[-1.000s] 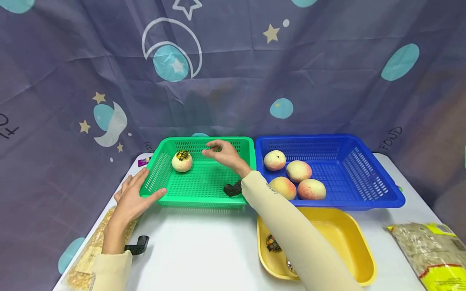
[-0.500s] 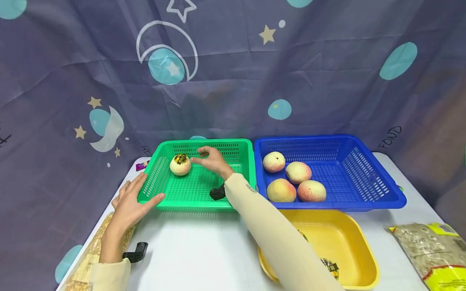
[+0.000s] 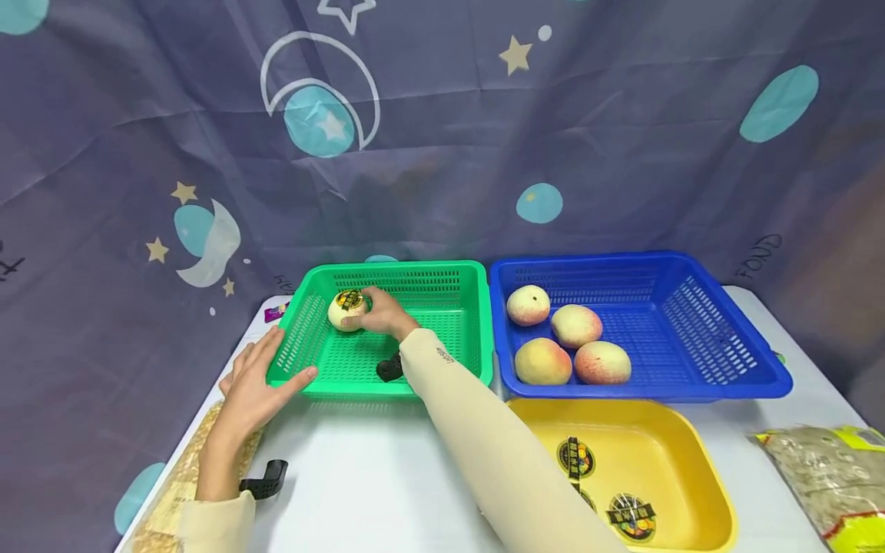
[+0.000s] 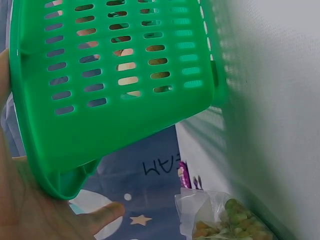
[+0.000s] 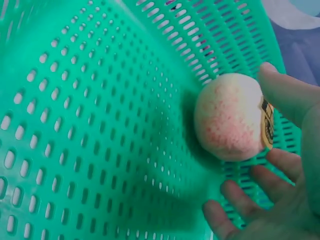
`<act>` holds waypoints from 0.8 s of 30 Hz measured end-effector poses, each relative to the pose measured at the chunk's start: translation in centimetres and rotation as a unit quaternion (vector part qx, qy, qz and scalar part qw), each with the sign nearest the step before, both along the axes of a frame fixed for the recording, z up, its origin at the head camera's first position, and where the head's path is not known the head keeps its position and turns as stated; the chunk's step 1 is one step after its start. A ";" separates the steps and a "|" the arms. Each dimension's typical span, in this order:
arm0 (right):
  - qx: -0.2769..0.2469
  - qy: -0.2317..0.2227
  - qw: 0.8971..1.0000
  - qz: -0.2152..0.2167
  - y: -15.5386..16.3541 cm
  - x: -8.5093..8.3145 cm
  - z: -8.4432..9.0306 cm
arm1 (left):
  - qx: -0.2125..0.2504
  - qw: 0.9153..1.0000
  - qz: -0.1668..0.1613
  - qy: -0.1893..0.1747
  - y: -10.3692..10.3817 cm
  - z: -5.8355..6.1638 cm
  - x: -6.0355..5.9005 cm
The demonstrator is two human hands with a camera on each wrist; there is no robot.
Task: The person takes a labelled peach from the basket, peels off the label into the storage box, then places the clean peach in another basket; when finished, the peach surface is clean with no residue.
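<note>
While in the green basket (image 3: 442, 307), stickered peach (image 5: 230, 125) between right hand (image 3: 382, 313)'s curled fingers (image 5: 285, 95).

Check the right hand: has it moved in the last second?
Yes. The right hand has shifted left across the green basket, from near its middle to the stickered peach at the far-left corner, which it now touches.

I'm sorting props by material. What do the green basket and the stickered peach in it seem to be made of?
The green basket looks like moulded plastic, smooth and slightly glossy, with rows of regular slots through walls and floor. The peach looks artificial, perhaps foam or soft plastic: a matte, evenly speckled pink-and-cream skin, with a glossy sticker. The right hand touches it; the material stays uncertain.
</note>
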State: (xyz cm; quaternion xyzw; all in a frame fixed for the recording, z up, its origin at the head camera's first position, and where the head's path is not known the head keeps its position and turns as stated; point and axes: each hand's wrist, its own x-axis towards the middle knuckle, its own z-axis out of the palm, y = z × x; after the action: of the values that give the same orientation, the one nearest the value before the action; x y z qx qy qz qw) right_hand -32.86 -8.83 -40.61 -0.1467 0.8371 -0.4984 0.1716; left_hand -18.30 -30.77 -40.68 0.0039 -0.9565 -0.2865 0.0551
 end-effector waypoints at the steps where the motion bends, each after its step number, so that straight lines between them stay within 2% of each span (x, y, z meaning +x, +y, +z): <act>1: 0.008 0.001 1.000 0.008 0.0 -0.1 -0.1 | 0.000 1.000 -0.001 0.001 0.0 0.0 -0.1; 15: 0.063 0.037 0.995 0.067 -0.4 -0.7 -0.4 | -0.008 1.000 0.003 0.003 0.0 0.2 -0.1; 24: 0.123 0.097 0.987 0.036 -1.2 -1.0 -0.4 | -0.007 1.000 0.006 0.000 0.0 -0.1 -0.3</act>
State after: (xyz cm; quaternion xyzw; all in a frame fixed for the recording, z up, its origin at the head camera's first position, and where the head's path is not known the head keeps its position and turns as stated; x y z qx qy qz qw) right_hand -33.86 -10.03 -40.99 -0.2018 0.8989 -0.3685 0.1244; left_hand -18.57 -30.75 -40.83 0.0099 -0.9584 -0.2795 0.0565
